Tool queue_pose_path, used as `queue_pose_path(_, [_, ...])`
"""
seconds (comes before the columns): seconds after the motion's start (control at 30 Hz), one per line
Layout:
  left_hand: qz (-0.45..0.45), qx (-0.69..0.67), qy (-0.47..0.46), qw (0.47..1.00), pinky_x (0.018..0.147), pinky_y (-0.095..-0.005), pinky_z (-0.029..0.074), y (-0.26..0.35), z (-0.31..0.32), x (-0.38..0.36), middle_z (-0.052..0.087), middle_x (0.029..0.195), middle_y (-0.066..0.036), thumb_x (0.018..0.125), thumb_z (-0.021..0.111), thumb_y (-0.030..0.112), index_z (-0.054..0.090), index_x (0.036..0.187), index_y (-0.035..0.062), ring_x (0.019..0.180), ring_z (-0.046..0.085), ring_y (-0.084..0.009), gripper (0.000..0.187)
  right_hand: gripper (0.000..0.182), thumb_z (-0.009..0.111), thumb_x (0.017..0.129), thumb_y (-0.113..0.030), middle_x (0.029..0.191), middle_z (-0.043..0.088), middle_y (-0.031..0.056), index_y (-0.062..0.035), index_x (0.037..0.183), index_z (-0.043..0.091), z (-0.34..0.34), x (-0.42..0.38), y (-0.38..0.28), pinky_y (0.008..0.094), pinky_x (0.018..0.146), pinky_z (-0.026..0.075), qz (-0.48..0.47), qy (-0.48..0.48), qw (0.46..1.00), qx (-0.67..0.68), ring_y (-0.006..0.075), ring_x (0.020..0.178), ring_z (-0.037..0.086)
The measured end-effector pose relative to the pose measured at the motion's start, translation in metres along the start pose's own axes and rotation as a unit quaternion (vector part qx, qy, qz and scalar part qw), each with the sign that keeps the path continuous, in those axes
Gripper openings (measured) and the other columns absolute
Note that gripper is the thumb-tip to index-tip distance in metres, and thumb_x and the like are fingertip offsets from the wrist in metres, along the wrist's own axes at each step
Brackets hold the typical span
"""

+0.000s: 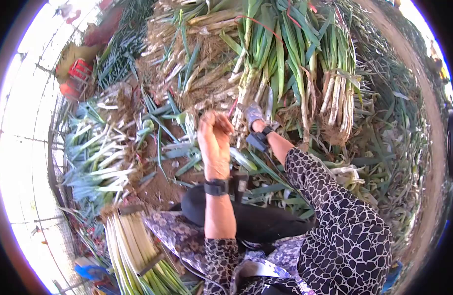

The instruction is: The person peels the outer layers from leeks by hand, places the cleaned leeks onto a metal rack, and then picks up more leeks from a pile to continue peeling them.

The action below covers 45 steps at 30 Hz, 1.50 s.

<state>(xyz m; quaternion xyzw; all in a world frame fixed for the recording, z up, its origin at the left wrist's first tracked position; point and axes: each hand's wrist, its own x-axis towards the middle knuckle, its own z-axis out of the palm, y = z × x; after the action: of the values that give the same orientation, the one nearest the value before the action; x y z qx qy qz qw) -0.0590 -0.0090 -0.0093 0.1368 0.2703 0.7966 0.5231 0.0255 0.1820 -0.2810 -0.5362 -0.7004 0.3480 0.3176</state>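
My left hand (pixel 215 140) is raised bare in the middle of the view, with a black band on the wrist. Its fingers curl in, and I cannot tell what they hold. A thin pink strip (pixel 233 107) shows just past the fingertips. My right hand (pixel 254 115), in a greyish glove, closes at the lower stalks of long green onions (pixel 246 88). Their green leaves run away from me, with a red tie (pixel 266 27) across them. Right of them lies another bundle of green onions (pixel 340 96), its roots toward me.
A heap of unsorted, rooty onions (pixel 187 73) lies ahead. Trimmed white onions (pixel 106 157) are spread on the left. A neat onion bundle (pixel 130 241) sits in a metal frame (pixel 151 264) at lower left. Loose leaves (pixel 384 172) cover the ground at right. Wire mesh (pixel 37 128) borders the left.
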Motion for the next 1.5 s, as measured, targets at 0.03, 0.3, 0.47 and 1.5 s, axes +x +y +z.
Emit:
queue_pose_path(0.03, [-0.031,0.003,0.010,0.999,0.058,-0.0302,0.051,-0.009,-0.011,0.004,0.061,0.076,-0.007,0.089,0.060,0.019,0.059,0.091,0.0060,0.065,0.059,-0.0164,0.013,0.032,0.051,0.090,-0.029,0.086,0.060,0.0226,0.0009,0.095,0.059,0.002,0.007,-0.013,0.0440,0.071,0.045,0.002,0.009,1.000,0.008,0.0357,0.080,0.056])
queue_pose_path(0.3, [-0.021,0.020,0.038,0.999,0.060,-0.0318,0.053,-0.007,-0.010,0.014,0.064,0.080,-0.009,0.089,0.058,0.015,0.061,0.093,0.0048,0.068,0.062,-0.0182,0.011,0.049,0.066,0.075,-0.043,0.097,0.063,0.0225,-0.0033,0.103,0.055,-0.035,-0.012,-0.087,0.0488,0.074,0.048,0.165,0.024,0.981,-0.095,0.0394,0.089,0.061])
queue_pose_path(0.47, [-0.031,-0.006,0.038,0.999,0.061,-0.0320,0.052,-0.011,-0.006,0.015,0.064,0.080,-0.009,0.089,0.059,0.015,0.061,0.092,0.0043,0.069,0.062,-0.0181,0.011,0.042,0.070,0.072,-0.040,0.079,0.064,0.0194,-0.0014,0.085,0.063,-0.083,-0.035,-0.050,0.0415,0.066,0.048,0.058,0.055,0.992,-0.094,0.0337,0.074,0.062])
queue_pose_path(1.5, [-0.260,0.359,-0.227,0.867,0.060,-0.0212,0.044,-0.107,0.085,-0.028,0.059,0.083,0.000,0.078,0.075,0.022,0.052,0.116,0.0011,0.070,0.056,-0.0085,0.050,0.044,0.072,0.073,-0.018,0.089,0.066,0.0159,-0.0005,0.110,0.058,-0.382,-0.308,-0.117,0.0340,0.070,0.049,0.191,0.011,0.981,-0.016,0.0240,0.078,0.064])
